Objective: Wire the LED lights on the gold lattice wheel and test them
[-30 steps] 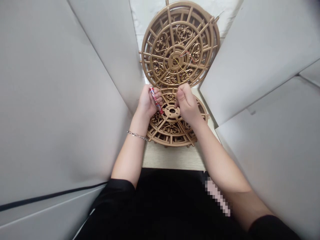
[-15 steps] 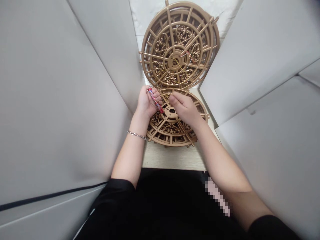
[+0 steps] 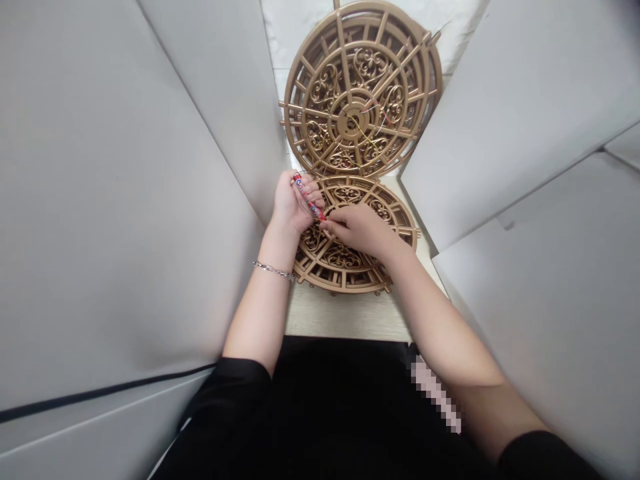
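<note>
A round gold filigree frame (image 3: 350, 267) lies flat on the pale table. My left hand (image 3: 293, 207) is curled round a thin red, white and blue stick (image 3: 306, 197), which slants across its fingers above the frame's left side. My right hand (image 3: 357, 230) reaches left over the frame's hub, and its fingertips pinch at the stick's lower end. A bracelet (image 3: 274, 270) sits on my left wrist.
A second gold filigree frame (image 3: 360, 87) stands upright behind the flat one, with thin red and yellow wires at its centre. Grey panels (image 3: 125, 200) wall in the narrow table (image 3: 345, 313) on the left, and more grey panels (image 3: 525, 200) on the right.
My right hand has dropped from a raised fist over the hub and slid left to the stick's lower end. My left hand and the stick have barely moved.
</note>
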`<state>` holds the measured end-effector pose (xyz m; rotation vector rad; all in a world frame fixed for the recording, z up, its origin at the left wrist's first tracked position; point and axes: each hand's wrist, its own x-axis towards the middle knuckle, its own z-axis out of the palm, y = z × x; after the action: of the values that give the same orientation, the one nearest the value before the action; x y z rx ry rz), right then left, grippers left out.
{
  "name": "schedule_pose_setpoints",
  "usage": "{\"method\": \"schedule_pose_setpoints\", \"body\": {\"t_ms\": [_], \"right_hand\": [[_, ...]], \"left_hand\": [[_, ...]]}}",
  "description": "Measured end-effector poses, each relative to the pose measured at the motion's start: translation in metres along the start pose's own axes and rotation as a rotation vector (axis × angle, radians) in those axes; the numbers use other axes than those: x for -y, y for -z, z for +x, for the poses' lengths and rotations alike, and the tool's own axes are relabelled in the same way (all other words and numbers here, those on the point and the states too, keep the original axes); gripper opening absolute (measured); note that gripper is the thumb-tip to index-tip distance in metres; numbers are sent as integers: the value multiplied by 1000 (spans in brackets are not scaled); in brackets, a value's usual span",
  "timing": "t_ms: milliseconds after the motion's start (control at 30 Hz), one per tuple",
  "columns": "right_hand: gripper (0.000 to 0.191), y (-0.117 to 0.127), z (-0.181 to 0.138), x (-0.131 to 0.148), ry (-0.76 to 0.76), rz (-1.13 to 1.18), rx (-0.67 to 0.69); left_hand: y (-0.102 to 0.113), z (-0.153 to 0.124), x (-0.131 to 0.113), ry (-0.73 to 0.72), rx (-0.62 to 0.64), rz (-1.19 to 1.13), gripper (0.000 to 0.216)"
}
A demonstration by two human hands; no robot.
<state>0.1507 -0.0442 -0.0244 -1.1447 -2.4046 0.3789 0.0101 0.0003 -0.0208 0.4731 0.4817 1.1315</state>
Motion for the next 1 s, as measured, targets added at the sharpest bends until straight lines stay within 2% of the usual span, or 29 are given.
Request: {"method": "schedule_pose_setpoints", "body": {"t_ms": [100, 333, 500, 633, 733, 833, 1000], "right_hand": [[29, 2, -1, 1, -49, -18, 22], [24, 4, 0, 1, -56, -46, 39], [27, 8, -5, 5, -104, -91, -3], [33, 5, -4, 4, -87, -145, 5], [31, 3, -3, 3, -56, -215, -6], [28, 1, -3, 3, -99, -259, -40], [26, 1, -3, -1, -83, -253, -57]], "left_hand": [[2, 1, -1, 4, 7, -22, 37], [0, 0, -1, 4, -25, -75, 39], [-1, -2, -1, -19, -64, -146, 38], [1, -1, -1, -1, -55, -178, 37], [1, -1, 0, 15, -41, -197, 36], [0, -2, 0, 14, -34, -214, 35], [2, -2, -2, 16, -47, -219, 36]]}}
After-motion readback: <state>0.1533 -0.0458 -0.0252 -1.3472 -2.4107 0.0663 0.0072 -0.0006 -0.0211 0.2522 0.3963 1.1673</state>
